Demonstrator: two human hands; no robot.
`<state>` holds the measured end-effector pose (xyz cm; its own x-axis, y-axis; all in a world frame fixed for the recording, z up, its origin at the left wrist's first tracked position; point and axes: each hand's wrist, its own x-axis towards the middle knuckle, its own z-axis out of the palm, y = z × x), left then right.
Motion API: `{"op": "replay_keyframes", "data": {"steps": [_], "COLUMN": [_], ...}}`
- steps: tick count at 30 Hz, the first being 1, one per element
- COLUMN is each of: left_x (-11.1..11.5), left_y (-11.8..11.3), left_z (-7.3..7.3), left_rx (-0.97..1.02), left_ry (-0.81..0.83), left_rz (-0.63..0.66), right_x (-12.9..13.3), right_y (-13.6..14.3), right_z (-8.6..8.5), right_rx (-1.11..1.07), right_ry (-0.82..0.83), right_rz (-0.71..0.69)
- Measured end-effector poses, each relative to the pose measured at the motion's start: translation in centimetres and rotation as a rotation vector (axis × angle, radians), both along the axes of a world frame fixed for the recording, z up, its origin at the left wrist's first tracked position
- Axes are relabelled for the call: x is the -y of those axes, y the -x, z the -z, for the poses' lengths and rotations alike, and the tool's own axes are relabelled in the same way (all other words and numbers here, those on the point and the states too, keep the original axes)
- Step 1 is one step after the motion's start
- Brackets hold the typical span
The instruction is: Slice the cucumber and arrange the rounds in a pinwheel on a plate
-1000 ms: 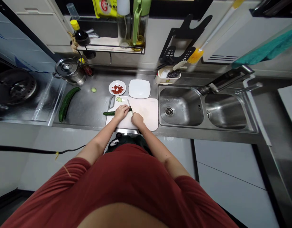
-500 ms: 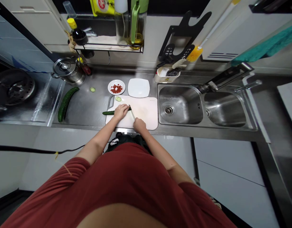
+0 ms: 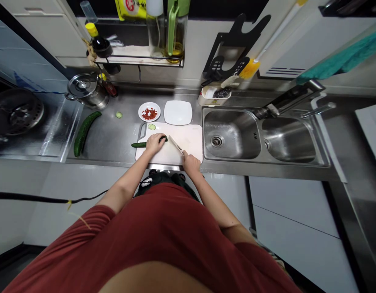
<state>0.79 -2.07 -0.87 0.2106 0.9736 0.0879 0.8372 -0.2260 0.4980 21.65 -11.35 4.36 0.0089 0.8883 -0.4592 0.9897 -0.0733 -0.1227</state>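
My left hand is closed over a cucumber lying across the white cutting board; its ends stick out on both sides of the fingers. In my right hand is the handle of a knife, fingers wrapped round it. The blade points up and left, its tip just right of the cucumber's cut end and apart from it. Pale cucumber slices rest at the board's upper left corner.
Behind the board stand a plate of chopped red pieces and a white square plate. Another cucumber and a steel pot are at left, with a small green slice nearby. A double sink lies right.
My right hand and the knife have moved right, and the blade has come away from the cucumber's end. My left hand stays on the cucumber.
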Motion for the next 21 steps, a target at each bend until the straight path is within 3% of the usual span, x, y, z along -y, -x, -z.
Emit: {"op": "replay_keyframes", "data": {"steps": [7,12,14,19,21], "left_x": [0.6,0.4,0.2,-0.2,-0.2], "left_y": [0.4,-0.3,-0.8,-2.7,-3.4], "left_z": [0.1,-1.5,-2.5,-4.5,-4.9], "left_rx": [0.039,0.111,0.111,0.029,0.006], "left_ry": [-0.069,-0.116,-0.117,0.011,0.062], "left_rz": [-0.053,-0.142,-0.051,0.37,0.44], "right_x": [0.5,0.4,0.3,0.2,0.2], "right_y": [-0.4,-0.3,-0.1,0.2,0.3], "right_z": [-0.2,-0.2,-0.2,-0.5,-0.6], "right_rx": [0.034,0.02,0.024,0.043,0.049], "right_ry": [-0.134,-0.166,-0.174,-0.203,-0.202], "right_rz": [0.034,0.022,0.007,-0.05,-0.068]}}
